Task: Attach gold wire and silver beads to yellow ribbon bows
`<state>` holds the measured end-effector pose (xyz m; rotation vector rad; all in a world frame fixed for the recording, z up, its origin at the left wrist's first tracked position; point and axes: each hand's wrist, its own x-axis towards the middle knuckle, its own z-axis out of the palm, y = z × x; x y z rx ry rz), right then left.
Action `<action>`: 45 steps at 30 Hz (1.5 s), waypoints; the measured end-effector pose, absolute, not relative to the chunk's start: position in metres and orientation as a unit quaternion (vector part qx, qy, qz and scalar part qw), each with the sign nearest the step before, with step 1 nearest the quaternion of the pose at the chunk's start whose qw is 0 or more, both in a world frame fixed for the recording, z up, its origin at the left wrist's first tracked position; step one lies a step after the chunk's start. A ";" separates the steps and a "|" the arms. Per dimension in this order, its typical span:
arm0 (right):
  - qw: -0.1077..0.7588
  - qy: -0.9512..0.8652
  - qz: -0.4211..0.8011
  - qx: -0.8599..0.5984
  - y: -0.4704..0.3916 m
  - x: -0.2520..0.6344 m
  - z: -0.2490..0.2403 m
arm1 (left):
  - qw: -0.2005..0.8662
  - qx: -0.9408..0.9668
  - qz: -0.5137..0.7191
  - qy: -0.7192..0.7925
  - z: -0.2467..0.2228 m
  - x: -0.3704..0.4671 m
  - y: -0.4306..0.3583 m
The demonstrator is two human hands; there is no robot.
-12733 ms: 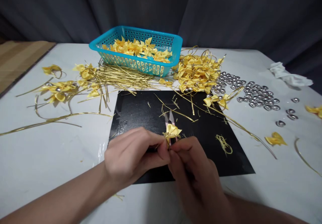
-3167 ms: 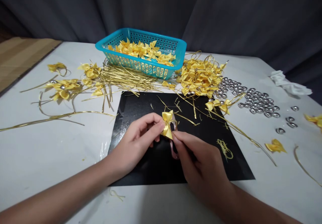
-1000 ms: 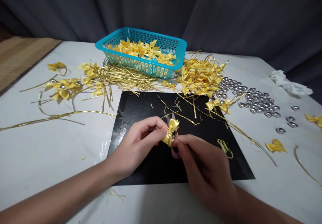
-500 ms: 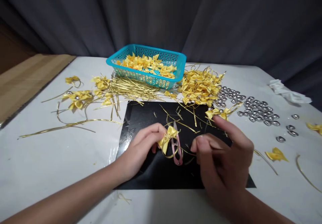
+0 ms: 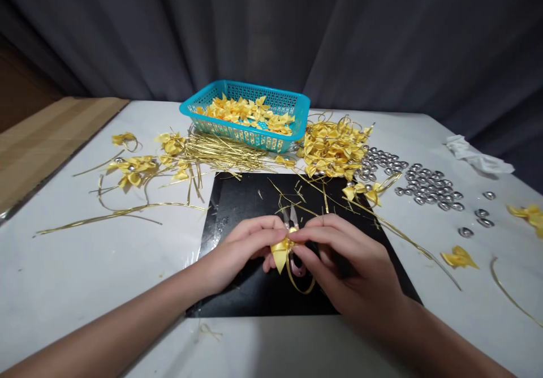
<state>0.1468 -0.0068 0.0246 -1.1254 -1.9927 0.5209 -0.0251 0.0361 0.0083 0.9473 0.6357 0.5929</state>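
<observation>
A yellow ribbon bow [image 5: 280, 253] is pinched between the thumb and fingers of my left hand [image 5: 248, 245], over the black mat [image 5: 237, 304]. My right hand [image 5: 352, 253] has closed its thumb and fingertips on the bow's right side, where a gold cord [image 5: 303, 292] loops down. Both sets of fingertips nearly meet, hiding the bow's middle. Partly covered behind the bow lie small pink-handled snips [image 5: 297, 270], their blades [image 5: 291, 216] pointing away from me.
A blue basket [image 5: 301, 103] of yellow bows stands at the back. Gold cords [image 5: 224, 150] lie before it, finished-looking bows [image 5: 335, 146] are heaped to its right, and silver beads [image 5: 428, 185] spread further right. Several loose bows [image 5: 136, 168] lie left. A white cloth [image 5: 479, 156] rests far right.
My right hand has moved left from beside the bow onto it, its raised index finger now lowered. The bow stays in my left hand. The view has shifted slightly.
</observation>
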 end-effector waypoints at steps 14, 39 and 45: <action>0.371 -0.798 0.246 -0.406 0.006 0.152 0.022 | 0.778 0.440 0.295 0.338 0.015 -0.023 0.034; 0.300 -0.584 0.520 -0.546 0.013 0.153 0.028 | 0.608 0.545 0.383 0.432 0.012 -0.019 0.028; 0.306 -0.641 0.465 -0.528 0.014 0.155 0.027 | 0.477 0.683 0.355 0.425 0.010 -0.021 0.024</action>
